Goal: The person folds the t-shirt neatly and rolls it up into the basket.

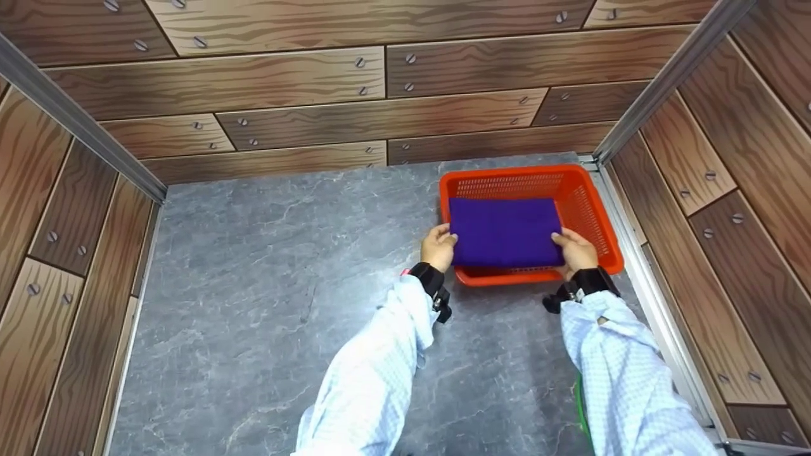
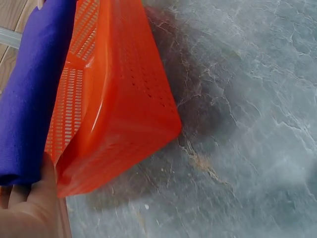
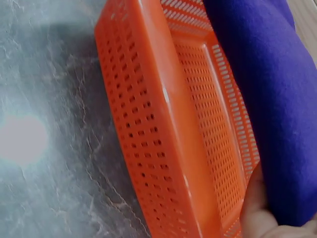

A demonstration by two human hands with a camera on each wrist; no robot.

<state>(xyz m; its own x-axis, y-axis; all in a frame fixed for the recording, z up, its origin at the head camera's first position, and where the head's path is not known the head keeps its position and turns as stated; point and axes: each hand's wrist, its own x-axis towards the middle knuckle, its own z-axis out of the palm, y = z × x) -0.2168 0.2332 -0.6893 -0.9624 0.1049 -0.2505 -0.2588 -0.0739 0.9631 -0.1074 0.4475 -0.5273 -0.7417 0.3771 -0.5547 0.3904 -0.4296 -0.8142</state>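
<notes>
A folded purple cloth [image 1: 505, 232] is held level over an orange plastic basket [image 1: 589, 209] with slotted walls. My left hand [image 1: 439, 248] grips the cloth's left edge, thumb on top. On the opposite edge my right hand [image 1: 576, 250] pinches the cloth the same way. In the left wrist view the cloth [image 2: 29, 94] looks thick and rounded at its fold, beside the basket's rim [image 2: 101, 94]. The right wrist view shows the basket's slotted floor [image 3: 208, 114] below the cloth [image 3: 277, 109]. The cloth hides part of the basket's inside in the head view.
The basket stands on a grey marbled floor [image 1: 272, 266], near the right wall [image 1: 716, 209] and its metal rail [image 1: 646, 297]. Wood-patterned panels [image 1: 304, 76] close off the back and sides. A green curved edge [image 1: 581, 411] shows beside the right sleeve.
</notes>
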